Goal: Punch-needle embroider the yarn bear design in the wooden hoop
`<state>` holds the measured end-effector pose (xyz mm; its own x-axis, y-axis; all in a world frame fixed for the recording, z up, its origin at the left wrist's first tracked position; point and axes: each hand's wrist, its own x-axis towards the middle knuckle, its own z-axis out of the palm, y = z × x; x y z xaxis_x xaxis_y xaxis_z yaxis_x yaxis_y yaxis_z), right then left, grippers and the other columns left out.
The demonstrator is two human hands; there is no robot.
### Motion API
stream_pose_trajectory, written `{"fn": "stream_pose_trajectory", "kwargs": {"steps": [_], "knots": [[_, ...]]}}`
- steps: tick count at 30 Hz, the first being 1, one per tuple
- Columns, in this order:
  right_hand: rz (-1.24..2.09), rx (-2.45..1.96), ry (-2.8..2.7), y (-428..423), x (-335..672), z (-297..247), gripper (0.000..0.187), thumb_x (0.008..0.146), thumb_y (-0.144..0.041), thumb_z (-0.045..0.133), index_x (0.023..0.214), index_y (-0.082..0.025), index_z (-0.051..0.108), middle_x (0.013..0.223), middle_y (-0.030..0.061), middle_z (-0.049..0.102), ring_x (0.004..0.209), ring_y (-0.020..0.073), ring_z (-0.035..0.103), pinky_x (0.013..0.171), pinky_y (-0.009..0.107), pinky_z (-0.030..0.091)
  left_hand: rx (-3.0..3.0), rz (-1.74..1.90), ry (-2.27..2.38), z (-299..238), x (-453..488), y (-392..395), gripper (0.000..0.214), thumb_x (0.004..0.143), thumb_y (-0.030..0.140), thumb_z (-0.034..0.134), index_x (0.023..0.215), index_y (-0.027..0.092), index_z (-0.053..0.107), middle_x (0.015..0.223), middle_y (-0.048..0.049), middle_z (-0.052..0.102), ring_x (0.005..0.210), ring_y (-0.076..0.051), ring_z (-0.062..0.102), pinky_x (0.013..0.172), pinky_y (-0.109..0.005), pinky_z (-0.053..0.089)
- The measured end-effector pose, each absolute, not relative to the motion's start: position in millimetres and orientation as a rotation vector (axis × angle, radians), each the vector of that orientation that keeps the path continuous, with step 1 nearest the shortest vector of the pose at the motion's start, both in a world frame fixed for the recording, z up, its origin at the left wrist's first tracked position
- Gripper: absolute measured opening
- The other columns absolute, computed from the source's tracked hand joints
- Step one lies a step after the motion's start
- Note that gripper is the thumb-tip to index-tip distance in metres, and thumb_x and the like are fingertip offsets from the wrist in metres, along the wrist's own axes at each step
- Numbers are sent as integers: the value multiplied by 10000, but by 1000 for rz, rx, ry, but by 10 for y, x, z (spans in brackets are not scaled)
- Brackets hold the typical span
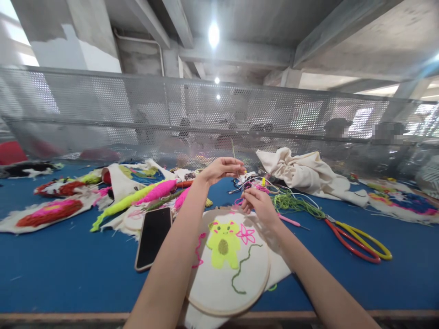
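My left hand (224, 168) is raised beyond the embroidery hoop, its fingers pinched together. A thin olive-green strand of yarn (233, 148) stands up at its fingertips. Lower and to the right, my right hand (257, 202) is closed over the hoop's far edge; whatever its fingertips pinch is too small to tell. The round wooden hoop (224, 313) lies below both hands, stretching white cloth (214, 290). On the cloth are a yellow-green bear figure (223, 246), a pink flower (247, 234), a wavy dark green line (236, 274) and a pink squiggle (198, 251).
A phone (154, 237) lies left of the hoop. Scissors with red and yellow handles (360, 240), a pink-handled tool (290, 220) and green yarn (295, 203) lie right. Yarn bundles (161, 189), embroidered pieces (51, 212) and crumpled cloth (305, 173) lie before a perforated metal screen (130, 105).
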<state>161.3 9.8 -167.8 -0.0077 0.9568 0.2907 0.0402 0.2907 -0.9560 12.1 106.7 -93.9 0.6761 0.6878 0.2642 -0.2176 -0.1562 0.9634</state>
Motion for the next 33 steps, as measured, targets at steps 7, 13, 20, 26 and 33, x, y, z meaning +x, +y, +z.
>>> {"fn": "stream_pose_trajectory", "kwargs": {"steps": [7, 13, 20, 26, 33], "knots": [[1018, -995, -1358, 122, 1634, -1686, 195, 702, -362, 545, 685, -168, 555, 477, -20, 584, 397, 104, 532, 400, 204, 401, 1534, 977, 473, -970, 200, 1077, 205, 659, 182, 734, 831, 103, 657, 764, -65, 706, 674, -117, 642, 674, -257, 476], [1021, -996, -1343, 123, 1645, -1663, 197, 699, -364, 551, 668, -170, 552, 463, -22, 583, 374, 97, 520, 385, 197, 390, 1484, 1098, 468, -994, 321, 1043, 206, 635, 179, 751, 796, 89, 659, 671, -50, 691, 606, -111, 638, 591, -221, 467], [988, -1031, -1297, 139, 1654, -1668, 184, 691, -348, 545, 664, -165, 547, 449, -20, 579, 367, 99, 520, 371, 191, 381, 1458, 1145, 508, -1006, 395, 1032, 137, 667, 136, 714, 777, 88, 649, 653, -46, 685, 606, -115, 639, 615, -239, 477], [925, -1082, -1239, 147, 1655, -1686, 155, 688, -308, 538, 654, -158, 547, 444, -15, 577, 361, 88, 509, 365, 177, 368, 1534, 999, 497, -954, 300, 1053, 230, 744, 171, 659, 968, 124, 645, 879, -86, 704, 716, -119, 651, 672, -238, 478], [898, -1100, -1207, 151, 1652, -1708, 132, 689, -285, 537, 664, -156, 552, 449, -16, 580, 366, 85, 509, 362, 173, 372, 1586, 1033, 524, -844, 248, 1027, 244, 809, 289, 602, 988, 127, 633, 989, -120, 683, 760, -133, 655, 658, -230, 490]]}}
